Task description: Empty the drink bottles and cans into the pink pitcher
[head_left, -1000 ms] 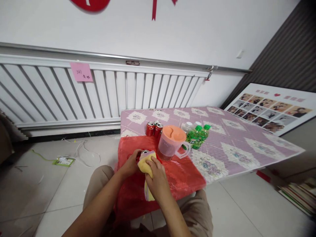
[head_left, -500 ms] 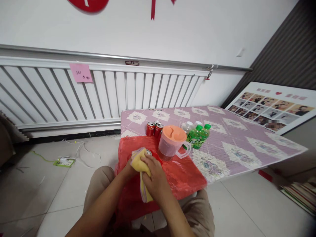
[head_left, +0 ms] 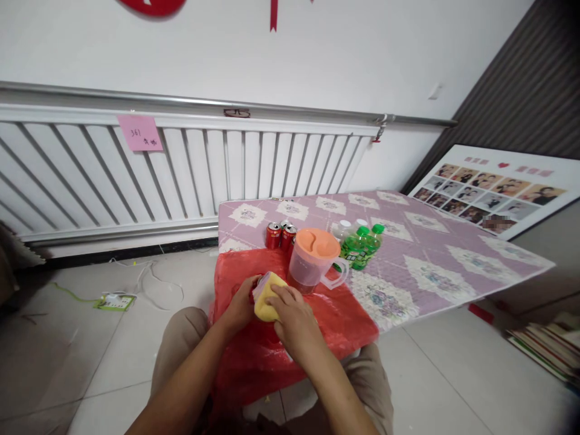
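The yellow cloth was bunched thick and soft, with a paler purplish edge on its left, above the near part of the red plastic sheet. The right hand gripped it from the right, pressing it onto a red object, mostly hidden, perhaps a can. The left hand appeared curled around that object from the left, its fingertips partly covered. The step in hand looked like wiping; continuing it would call for a steady left grip while the cloth shifted around the surface. Just beyond, to the right, stood the orange-lidded jug; farther off were red cans at left and green-capped bottles at right, on the floral tablecloth.
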`<action>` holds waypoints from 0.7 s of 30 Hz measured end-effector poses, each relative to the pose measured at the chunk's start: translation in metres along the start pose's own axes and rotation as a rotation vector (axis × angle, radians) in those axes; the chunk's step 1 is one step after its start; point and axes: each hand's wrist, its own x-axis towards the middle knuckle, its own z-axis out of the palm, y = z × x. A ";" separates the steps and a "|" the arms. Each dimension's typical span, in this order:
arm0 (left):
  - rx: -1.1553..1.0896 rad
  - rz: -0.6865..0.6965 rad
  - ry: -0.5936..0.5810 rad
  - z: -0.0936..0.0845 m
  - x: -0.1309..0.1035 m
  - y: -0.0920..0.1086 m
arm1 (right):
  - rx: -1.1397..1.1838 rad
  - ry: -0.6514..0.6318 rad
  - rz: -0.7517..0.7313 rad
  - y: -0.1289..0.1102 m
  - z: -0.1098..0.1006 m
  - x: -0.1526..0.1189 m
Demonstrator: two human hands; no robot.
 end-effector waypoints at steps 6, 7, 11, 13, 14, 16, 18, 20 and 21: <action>0.037 -0.071 -0.003 -0.003 -0.001 0.004 | 0.063 0.099 0.100 0.064 -0.013 -0.044; 0.037 -0.074 -0.003 -0.004 -0.001 0.006 | 0.035 0.122 0.142 0.075 -0.013 -0.049; 0.049 -0.093 -0.002 -0.003 -0.001 0.010 | -0.086 0.155 0.288 0.106 -0.007 -0.056; 0.064 -0.103 0.004 -0.003 0.000 0.010 | -0.125 0.122 0.326 0.111 0.000 -0.054; 0.069 -0.105 0.003 -0.003 0.000 0.010 | -0.142 0.091 0.350 0.111 0.005 -0.053; 0.072 -0.101 -0.006 -0.003 0.001 0.009 | -0.175 0.008 0.398 0.108 0.019 -0.053; 0.074 -0.089 -0.011 -0.003 0.002 0.008 | -0.212 -0.044 0.422 0.105 0.033 -0.054; 0.084 -0.080 -0.014 -0.004 0.003 0.008 | -0.246 -0.050 0.412 0.104 0.045 -0.058; 0.088 -0.078 -0.018 -0.004 0.003 0.008 | -0.260 -0.041 0.406 0.104 0.049 -0.060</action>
